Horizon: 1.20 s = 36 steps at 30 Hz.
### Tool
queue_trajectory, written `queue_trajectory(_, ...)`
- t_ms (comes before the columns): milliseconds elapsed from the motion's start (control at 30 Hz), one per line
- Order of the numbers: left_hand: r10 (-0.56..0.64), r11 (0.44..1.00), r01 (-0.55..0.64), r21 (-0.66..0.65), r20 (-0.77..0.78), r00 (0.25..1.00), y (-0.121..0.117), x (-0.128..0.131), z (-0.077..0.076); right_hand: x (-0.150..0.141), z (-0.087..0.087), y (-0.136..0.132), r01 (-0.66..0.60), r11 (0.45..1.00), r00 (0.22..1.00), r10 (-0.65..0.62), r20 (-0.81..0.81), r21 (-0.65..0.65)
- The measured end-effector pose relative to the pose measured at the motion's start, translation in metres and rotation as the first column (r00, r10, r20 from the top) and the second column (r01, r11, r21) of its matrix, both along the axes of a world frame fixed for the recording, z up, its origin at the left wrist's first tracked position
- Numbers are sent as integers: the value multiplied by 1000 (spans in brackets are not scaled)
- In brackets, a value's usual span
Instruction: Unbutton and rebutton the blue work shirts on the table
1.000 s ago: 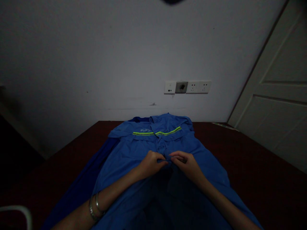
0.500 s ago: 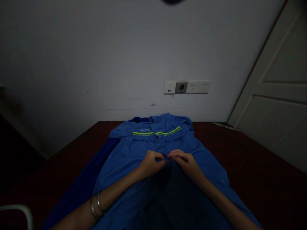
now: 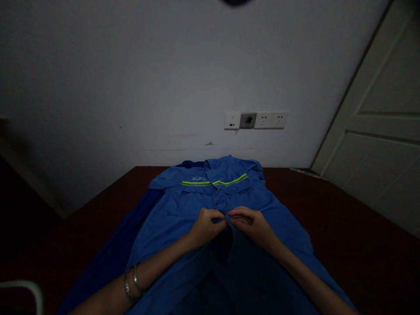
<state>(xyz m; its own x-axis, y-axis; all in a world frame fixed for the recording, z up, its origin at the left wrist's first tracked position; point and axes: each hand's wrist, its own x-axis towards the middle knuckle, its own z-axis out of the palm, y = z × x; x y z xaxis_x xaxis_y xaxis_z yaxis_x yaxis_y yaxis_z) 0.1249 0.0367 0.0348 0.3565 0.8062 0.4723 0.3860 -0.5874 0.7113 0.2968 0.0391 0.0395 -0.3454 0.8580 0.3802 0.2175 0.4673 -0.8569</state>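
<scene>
A blue work shirt (image 3: pixel 173 218) with a yellow-green reflective stripe (image 3: pixel 215 181) across the chest lies flat on a dark red-brown table (image 3: pixel 344 227), collar toward the wall. My left hand (image 3: pixel 205 227) and my right hand (image 3: pixel 251 224) meet over the shirt's front opening at mid-chest. Both pinch the fabric edges of the placket, fingertips almost touching. Below the hands the front hangs open, showing a darker inside. Two metal bangles (image 3: pixel 131 284) sit on my left wrist.
A white wall stands behind the table with a row of sockets and a switch (image 3: pixel 256 120). A pale panelled door (image 3: pixel 380 131) is at the right. A white curved rim (image 3: pixel 22 291) shows at the bottom left corner. The room is dim.
Both hands have crept slightly up the shirt front toward the collar, staying pinched together on the placket. The shirt itself has not shifted.
</scene>
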Motion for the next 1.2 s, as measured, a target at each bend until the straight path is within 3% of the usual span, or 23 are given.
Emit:
queue_trajectory(333,-89,993,94,-72,71,993,2,-4,-5,1,0,-2,27,973,978,-73,194,231)
queue_trajectory(533,-114,966,148,-212,164,980,3,-5,-2,0,4,-6,38,936,970,-118,211,349)
queue_trajectory(867,-72,980,95,-175,135,988,4,-4,-2,0,4,-5,77,956,973,-135,190,284)
queue_trajectory(1033,15,975,25,-223,176,984,4,-3,-3,0,1,-4,105,971,972,-145,184,214)
queue_trajectory(1200,8,966,50,-255,223,975,7,-4,-7,-1,-1,-3,94,989,987,-108,121,114)
